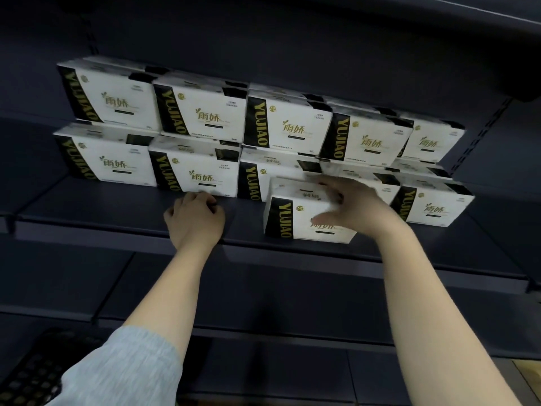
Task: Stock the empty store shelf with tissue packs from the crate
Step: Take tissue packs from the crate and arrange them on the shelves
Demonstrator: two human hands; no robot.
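The right hand (351,203) is gripping a white tissue pack (295,218) from above, with the fingers spread over its top and the thumb lying on its front face. This pack is standing upright near the front edge of the dark shelf (117,206), in front of the stocked packs (205,118), which are sitting in two layers at the back. The left hand (194,219) is resting on the shelf, fingers curled almost closed and holding nothing, its knuckles touching a lower pack (193,174). A black crate (32,373) is showing at the bottom left.
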